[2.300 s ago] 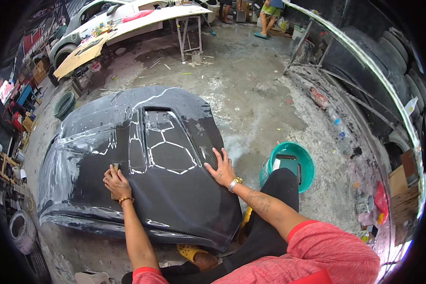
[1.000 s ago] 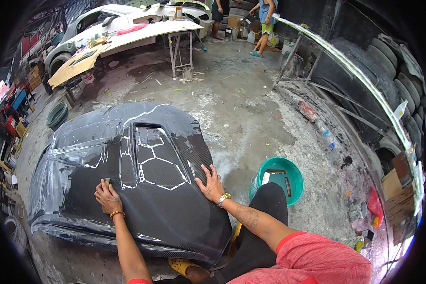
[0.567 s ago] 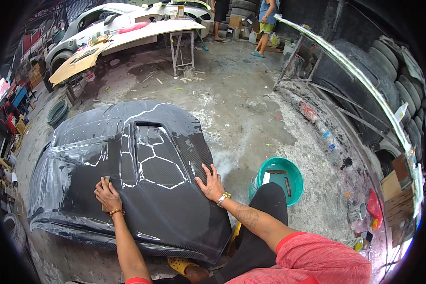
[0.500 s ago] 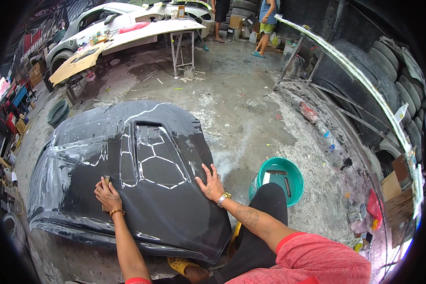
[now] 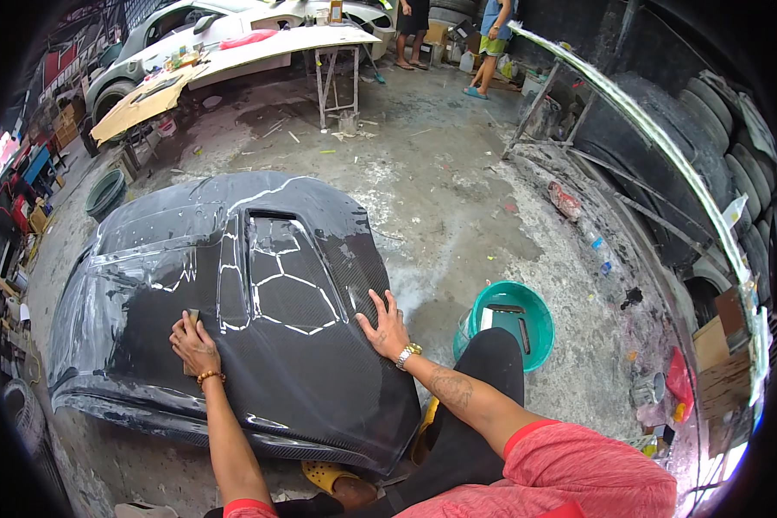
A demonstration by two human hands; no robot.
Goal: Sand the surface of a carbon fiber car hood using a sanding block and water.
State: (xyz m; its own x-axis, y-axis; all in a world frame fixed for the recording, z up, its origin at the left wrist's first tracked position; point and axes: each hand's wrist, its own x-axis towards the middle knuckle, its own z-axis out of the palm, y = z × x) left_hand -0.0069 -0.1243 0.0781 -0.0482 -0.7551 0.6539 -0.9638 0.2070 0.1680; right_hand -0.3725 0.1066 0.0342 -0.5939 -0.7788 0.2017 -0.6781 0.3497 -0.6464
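Observation:
A black carbon-weave car hood (image 5: 319,380) lies before me, wet and shiny in the middle, with grey hazy patches over its left and far parts. My left hand (image 5: 196,345) is closed over a narrow brownish sanding block (image 5: 193,316), pressed to the hood left of its raised vent frame. Most of the block is hidden under my fingers. My right hand (image 5: 383,328) rests on the hood's right side, fingers spread, holding nothing.
At my right knee stands a green bucket (image 5: 540,328) of water with dark bars in it. A metal frame (image 5: 609,177) and stacked tires (image 5: 742,177) line the right. Farther off are a long white-topped table (image 5: 276,49), a white car (image 5: 160,47) and two people.
The view has tipped slightly, so the hood sits a little higher in it. Both hands keep nearly the same places on the hood.

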